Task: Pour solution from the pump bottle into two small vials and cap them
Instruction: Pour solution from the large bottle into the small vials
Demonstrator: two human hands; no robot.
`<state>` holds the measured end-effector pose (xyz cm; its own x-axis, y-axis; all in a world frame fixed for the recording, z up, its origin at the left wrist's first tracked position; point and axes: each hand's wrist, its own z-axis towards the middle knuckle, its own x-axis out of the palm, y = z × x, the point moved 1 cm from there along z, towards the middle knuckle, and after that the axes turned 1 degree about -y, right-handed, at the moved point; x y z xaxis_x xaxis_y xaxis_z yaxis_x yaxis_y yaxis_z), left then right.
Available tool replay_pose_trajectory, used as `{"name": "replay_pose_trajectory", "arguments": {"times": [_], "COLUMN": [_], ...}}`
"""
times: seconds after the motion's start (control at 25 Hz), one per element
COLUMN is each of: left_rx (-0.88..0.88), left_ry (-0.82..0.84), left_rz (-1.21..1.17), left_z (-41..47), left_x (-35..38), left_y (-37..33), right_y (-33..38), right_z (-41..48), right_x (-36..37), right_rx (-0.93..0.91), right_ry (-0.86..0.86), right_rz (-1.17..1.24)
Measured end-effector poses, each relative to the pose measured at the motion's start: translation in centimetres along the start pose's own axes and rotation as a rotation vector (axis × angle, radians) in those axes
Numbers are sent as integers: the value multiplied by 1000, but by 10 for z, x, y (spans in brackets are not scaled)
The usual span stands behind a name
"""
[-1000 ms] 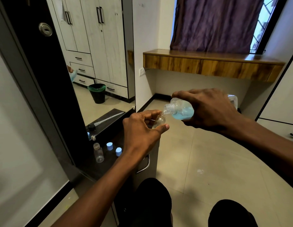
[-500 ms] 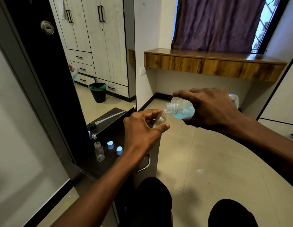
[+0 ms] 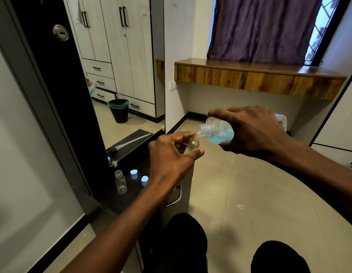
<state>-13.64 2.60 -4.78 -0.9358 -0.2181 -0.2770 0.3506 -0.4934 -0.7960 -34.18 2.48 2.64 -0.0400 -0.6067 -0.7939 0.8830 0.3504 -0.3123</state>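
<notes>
Nearest the camera, the person's dark-clad knees (image 3: 183,239) sit at the bottom of the view, with both forearms reaching forward above them. On the dark tabletop (image 3: 128,200) to the left stands an empty second vial (image 3: 120,181), upright and uncapped, with two blue caps (image 3: 134,173) just beside it. Beyond these, the left hand (image 3: 171,156) has its grip closed on the first vial (image 3: 193,143), pinched between thumb and fingers and tilted slightly, neck toward the right. The right hand (image 3: 250,131) is wrapped around the pump bottle (image 3: 218,132), held nearly on its side with its open threaded neck touching or just at the vial's mouth; blue solution pools in the lower side of the bottle. Farther back, the removed pump head with its tube (image 3: 130,142) lies against the mirror (image 3: 116,75).

The step in hand looks like filling the first vial. How much is in it cannot be told. Next calls for a slow tilt with the mouths kept aligned, since the bottle's neck is wider than the vial's and spill is likely; then levelling the bottle and capping.
</notes>
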Motion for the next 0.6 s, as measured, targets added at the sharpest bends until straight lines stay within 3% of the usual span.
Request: {"name": "replay_pose_trajectory", "arguments": {"times": [0.4, 0.6], "left_rx": [-25, -72], "left_ry": [-20, -87], "left_rz": [-7, 42], "left_z": [-2, -15], "left_x": [-7, -24], "left_y": [2, 17], "right_y": [7, 23], "right_z": [3, 10], "right_x": [7, 15], "right_rx": [24, 275], "right_ry": [9, -66], "right_rz": [139, 582]}}
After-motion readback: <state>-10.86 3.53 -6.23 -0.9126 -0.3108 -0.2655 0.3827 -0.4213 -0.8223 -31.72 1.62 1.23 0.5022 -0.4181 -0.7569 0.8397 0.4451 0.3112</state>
